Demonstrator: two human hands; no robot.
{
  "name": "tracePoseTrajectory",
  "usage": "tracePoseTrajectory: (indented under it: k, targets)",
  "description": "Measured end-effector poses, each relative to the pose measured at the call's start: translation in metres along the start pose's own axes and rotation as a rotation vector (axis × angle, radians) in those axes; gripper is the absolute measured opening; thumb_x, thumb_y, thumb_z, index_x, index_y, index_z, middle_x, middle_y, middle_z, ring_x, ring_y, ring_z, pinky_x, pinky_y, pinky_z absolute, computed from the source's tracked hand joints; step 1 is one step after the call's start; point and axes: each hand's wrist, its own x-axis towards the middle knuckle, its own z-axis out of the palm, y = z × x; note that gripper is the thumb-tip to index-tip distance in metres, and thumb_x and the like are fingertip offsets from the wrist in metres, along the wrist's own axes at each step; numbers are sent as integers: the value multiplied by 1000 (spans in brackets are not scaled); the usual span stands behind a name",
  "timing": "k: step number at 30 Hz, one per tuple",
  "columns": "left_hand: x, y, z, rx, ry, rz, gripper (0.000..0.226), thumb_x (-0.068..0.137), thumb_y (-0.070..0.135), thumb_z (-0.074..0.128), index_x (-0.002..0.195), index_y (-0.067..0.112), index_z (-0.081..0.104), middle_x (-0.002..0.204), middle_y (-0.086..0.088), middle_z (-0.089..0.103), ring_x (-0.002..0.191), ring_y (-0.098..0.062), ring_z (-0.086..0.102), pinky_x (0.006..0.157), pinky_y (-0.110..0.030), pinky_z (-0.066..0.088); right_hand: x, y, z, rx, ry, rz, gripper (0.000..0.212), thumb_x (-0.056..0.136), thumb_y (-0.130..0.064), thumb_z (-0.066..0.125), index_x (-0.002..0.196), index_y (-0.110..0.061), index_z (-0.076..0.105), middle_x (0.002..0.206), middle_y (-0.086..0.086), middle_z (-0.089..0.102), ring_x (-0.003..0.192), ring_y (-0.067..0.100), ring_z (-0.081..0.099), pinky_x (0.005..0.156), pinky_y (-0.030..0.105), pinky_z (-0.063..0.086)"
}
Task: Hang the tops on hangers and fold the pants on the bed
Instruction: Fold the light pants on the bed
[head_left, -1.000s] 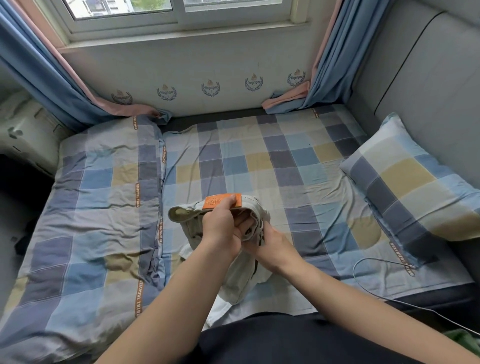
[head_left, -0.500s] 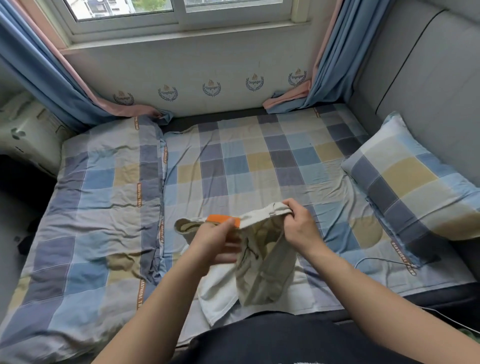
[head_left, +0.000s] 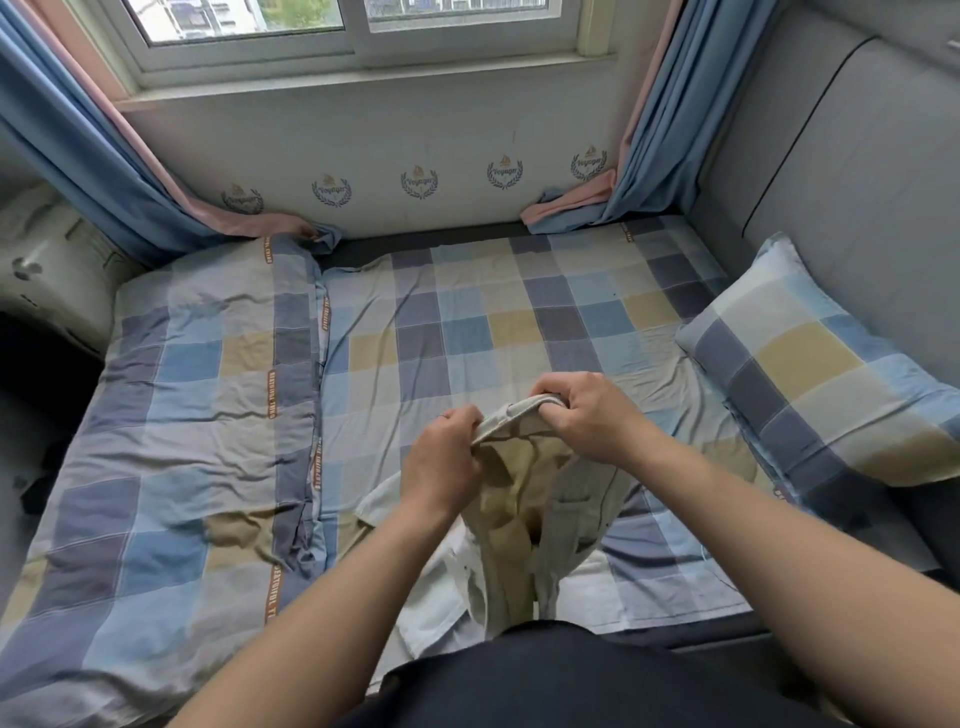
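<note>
Checked bedding in blue, grey and yellow squares covers the bed (head_left: 467, 332), with a matching quilt (head_left: 197, 415) lying rumpled over its left part and a pillow (head_left: 810, 374) of the same pattern propped at the right against a grey padded headboard (head_left: 857, 156). Beyond the bed a window (head_left: 353, 26) sits above a pale wall printed with small wreath emblems, and blue curtains (head_left: 78, 156) with pink edges hang at either side, their ends pooling on the mattress. Near the front edge of the bed both hands hold up a pair of beige pants (head_left: 514, 519) by the waistband. The left hand (head_left: 441, 462) has its fingers curled tight round the band's left end, and the right hand (head_left: 587, 415) grips the right end just beside it, knuckles up. The waistband is lifted off the sheet, while the rest of the pants hangs bunched and twisted toward the person's dark clothing (head_left: 571, 675). Under and to the left of the pants lies a white garment (head_left: 441, 577), crumpled on the sheet — whether it is a top cannot be told.
</note>
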Motion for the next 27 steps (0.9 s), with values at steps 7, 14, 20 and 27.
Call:
tracePoseTrajectory:
  k: [7, 14, 20, 27]
  targets:
    - [56, -36, -21, 252, 31, -20, 13, 87, 8, 52, 80, 19, 53, 86, -2, 59, 77, -28, 54, 60, -35, 43, 47, 31, -17, -553, 59, 8, 11, 89, -12, 49, 84, -18, 55, 91, -1, 51, 89, 26, 52, 69, 36, 44]
    - [89, -68, -77, 338, 192, -71, 23, 93, 8, 57, 105, 26, 50, 89, -1, 60, 83, -26, 57, 61, -36, 41, 80, 41, -58, -706, 285, 116, 18, 93, -12, 45, 79, -24, 49, 81, -2, 52, 69, 20, 50, 52, 28, 32]
    - [123, -111, -164, 433, 303, -217, 25, 92, 7, 41, 83, 28, 52, 99, -8, 66, 88, -31, 57, 67, -37, 42, 103, 34, -134, -727, 389, 203, 18, 91, -9, 42, 88, -22, 55, 92, 1, 53, 80, 26, 54, 64, 33, 40]
    - [167, -103, -259, 453, 368, -408, 22, 89, 17, 44, 91, 28, 63, 108, -8, 67, 98, -36, 64, 75, -37, 46, 137, -13, -205, -794, 591, 89, 24, 94, -6, 42, 99, -17, 63, 103, 4, 55, 101, 30, 54, 69, 37, 44]
